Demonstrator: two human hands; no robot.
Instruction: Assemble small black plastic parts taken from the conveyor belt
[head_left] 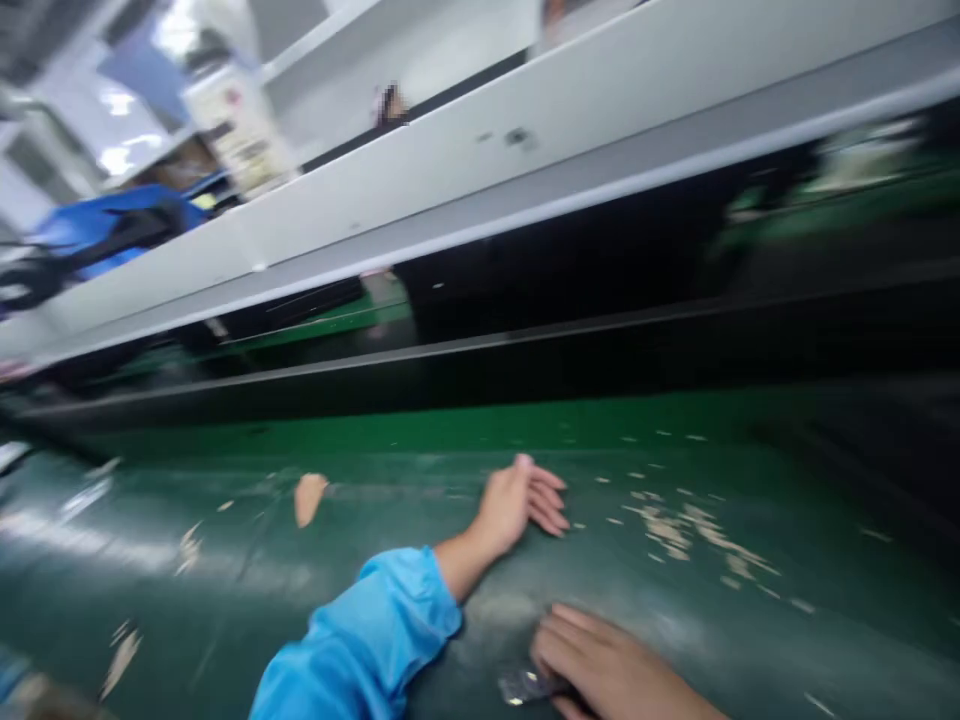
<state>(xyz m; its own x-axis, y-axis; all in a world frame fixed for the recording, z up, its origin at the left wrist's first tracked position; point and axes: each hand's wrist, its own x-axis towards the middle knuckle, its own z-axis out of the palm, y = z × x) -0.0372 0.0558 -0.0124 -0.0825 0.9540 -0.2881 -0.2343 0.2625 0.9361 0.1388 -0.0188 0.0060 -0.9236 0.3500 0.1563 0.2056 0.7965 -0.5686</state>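
Note:
My left hand (517,505), at the end of a light blue sleeve (367,635), rests low over or on the dark green work surface (450,520). Its fingers stretch out to the right and hold nothing. Nearer to me, my right hand (600,660) has its fingers curled round a small dark object with a shiny, see-through end (525,685); most of it is hidden under the hand, so its kind cannot be told. To the right of my left hand lie many thin tan scraps (675,530). A rounded tan piece (307,498) lies off to the left.
A long pale shelf edge (525,170) slants across above the surface, with a dark gap beneath it. A blue item (112,225) and a white printed container (240,130) stand upper left. More tan scraps (124,660) lie lower left, and the view is motion-blurred.

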